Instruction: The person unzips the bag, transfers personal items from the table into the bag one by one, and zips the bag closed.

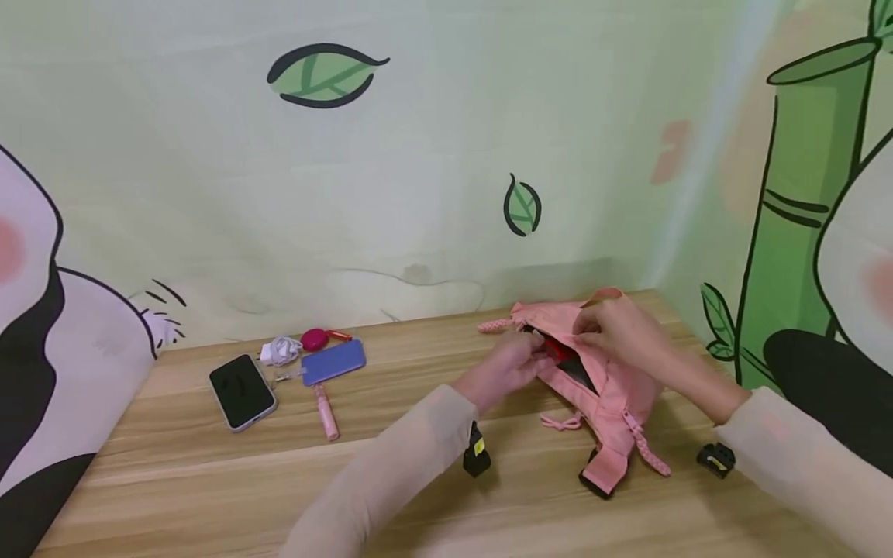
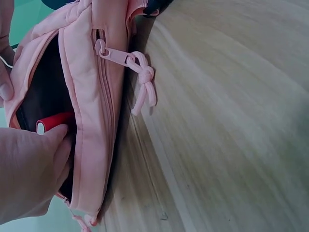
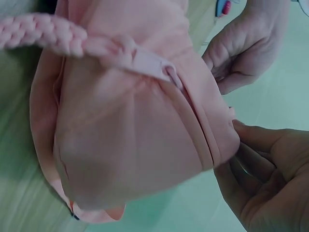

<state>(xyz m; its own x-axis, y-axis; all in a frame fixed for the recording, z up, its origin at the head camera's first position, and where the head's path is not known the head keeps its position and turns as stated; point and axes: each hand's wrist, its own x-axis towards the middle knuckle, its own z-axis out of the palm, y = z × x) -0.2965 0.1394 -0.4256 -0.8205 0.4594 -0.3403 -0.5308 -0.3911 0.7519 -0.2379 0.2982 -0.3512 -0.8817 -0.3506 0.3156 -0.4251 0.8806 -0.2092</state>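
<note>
A pink bag (image 1: pixel 631 387) lies on the wooden table with its zipped main opening gaping and a dark lining (image 2: pixel 46 92) showing inside. My left hand (image 1: pixel 504 372) reaches into the opening. Its fingers hold a small red item (image 2: pixel 54 122) with a pale end; the rest of it is hidden by the hand and the bag. At the far side of the opening, my right hand (image 1: pixel 621 329) pinches the bag's fabric edge between thumb and fingers. Braided pulls hang from the zips, and one corded zip pull (image 2: pixel 144 79) dangles over the table.
Left on the table (image 1: pixel 405 442) lie a phone (image 1: pixel 243 393), a white charger with coiled cable (image 1: pixel 281 351), a round dark-pink item (image 1: pixel 314 339), a blue card holder (image 1: pixel 333 363) and a pink tube (image 1: pixel 325 415). Small black devices (image 1: pixel 477 457) stand near both sleeves. A printed cloth hangs behind.
</note>
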